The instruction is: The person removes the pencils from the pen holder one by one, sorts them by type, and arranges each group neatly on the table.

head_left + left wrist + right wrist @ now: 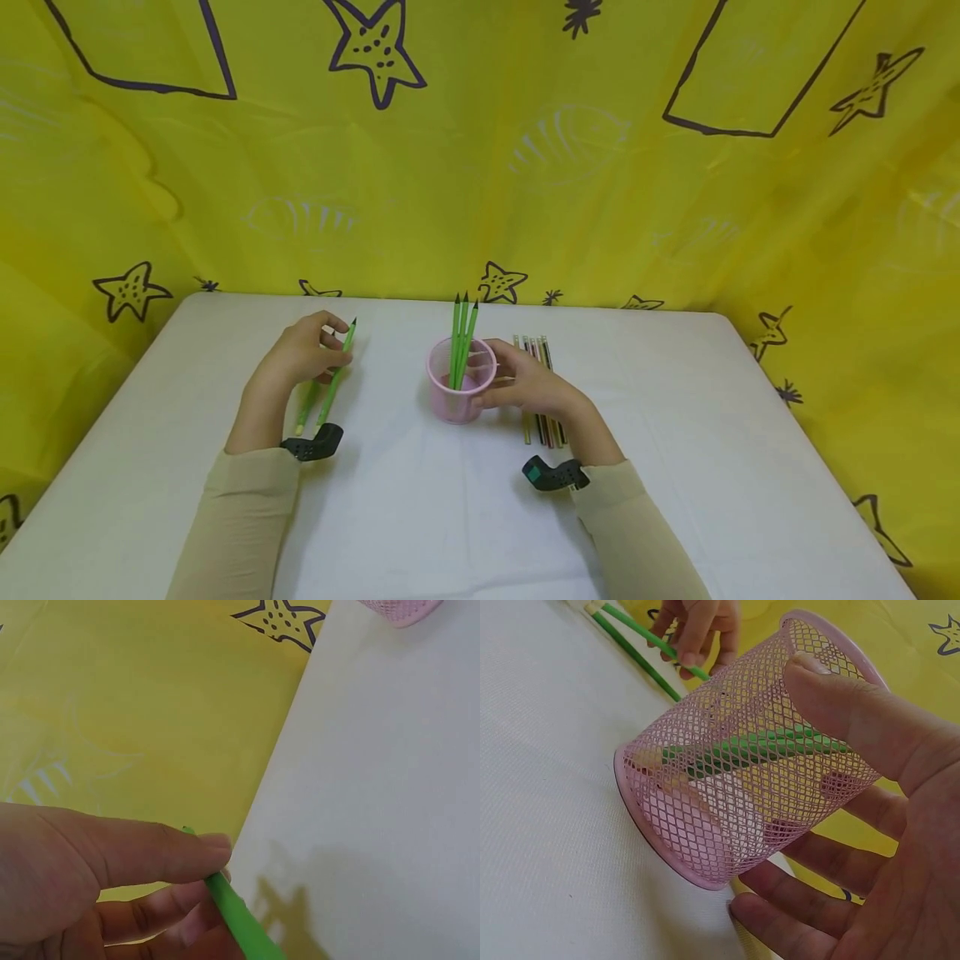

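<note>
My left hand point(296, 354) pinches a green pencil point(337, 381) between thumb and fingers, its dark tip pointing up and away. Beside it on the table lies another green pencil point(306, 408), partly behind the hand and wrist. With fingers and thumb around its side, my right hand point(536, 385) holds a pink mesh pencil cup point(705, 795). Three green pencils point(462, 343) lean inside the cup, dark tips up, standing above its rim. In the left wrist view, the thumb point(165, 851) presses on the held pencil.
A row of several striped, dark and golden pencils point(546, 429) lies right of the cup, partly under my right hand. White cloth covers the table point(420, 517). A yellow curtain point(465, 183) with starfish drawings surrounds its back and sides.
</note>
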{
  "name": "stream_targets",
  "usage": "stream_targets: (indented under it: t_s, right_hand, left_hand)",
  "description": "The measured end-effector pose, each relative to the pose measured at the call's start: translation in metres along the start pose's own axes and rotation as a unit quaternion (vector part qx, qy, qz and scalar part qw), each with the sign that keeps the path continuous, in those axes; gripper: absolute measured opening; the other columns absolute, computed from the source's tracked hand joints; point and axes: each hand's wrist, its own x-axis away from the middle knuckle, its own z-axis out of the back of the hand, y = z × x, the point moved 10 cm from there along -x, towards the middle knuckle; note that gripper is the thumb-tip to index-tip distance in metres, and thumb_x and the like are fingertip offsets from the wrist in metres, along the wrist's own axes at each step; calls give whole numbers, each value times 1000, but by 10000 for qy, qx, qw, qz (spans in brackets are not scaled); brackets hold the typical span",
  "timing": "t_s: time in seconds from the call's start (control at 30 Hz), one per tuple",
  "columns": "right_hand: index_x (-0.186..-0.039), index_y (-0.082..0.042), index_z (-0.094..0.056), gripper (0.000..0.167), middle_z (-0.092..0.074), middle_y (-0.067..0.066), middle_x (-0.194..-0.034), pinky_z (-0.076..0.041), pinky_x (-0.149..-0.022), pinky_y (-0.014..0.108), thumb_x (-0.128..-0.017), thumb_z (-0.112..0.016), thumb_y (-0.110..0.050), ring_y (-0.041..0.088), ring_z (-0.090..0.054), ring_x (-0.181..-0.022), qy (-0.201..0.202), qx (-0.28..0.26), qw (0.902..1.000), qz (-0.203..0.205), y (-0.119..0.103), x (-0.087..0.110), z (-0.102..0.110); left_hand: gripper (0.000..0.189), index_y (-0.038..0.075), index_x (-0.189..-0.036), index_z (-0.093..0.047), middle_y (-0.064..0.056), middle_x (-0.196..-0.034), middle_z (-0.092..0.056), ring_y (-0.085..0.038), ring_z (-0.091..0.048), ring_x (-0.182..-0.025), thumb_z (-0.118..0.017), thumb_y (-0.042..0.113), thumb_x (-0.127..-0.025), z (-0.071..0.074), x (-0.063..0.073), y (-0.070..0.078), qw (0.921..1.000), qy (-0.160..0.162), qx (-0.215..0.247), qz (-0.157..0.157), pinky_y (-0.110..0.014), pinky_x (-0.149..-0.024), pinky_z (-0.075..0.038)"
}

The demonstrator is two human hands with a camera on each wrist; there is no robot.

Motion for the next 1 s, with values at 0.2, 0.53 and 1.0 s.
stream_targets:
  t_s: [0.2,0.53,1.0]
  right_hand:
    - [-147,-19,-43,77,-53,14,-143,-49,-104,48,-81,-83,-13,31,-59,-123,33,57,10000,-32,2,1,1]
    - [-147,-17,-42,77,-53,16,-143,-48,-104,48,-82,-82,-12,33,-58,-124,21,78,10000,48,0,2,1]
    - [-147,-17,-42,77,-53,15,-143,-48,-104,49,-82,-82,-9,33,-59,-124,16,69,10000,-1,0,0,1]
  left_hand:
    - [48,-3,-134,-47,-30,-121,-60,-23,-68,-69,-68,7,-92,4,0,-3,9993,199,-271,191,-35,-68,-59]
    - [50,-3,-133,-48,-29,-121,-61,-22,-68,-73,-70,9,-90,7,-1,-9,9973,360,-557,314,-31,-67,-58]
    - [50,1,-136,-48,-25,-123,-62,-25,-69,-78,-67,14,-92,14,5,2,9970,480,-614,18,-34,-73,-56]
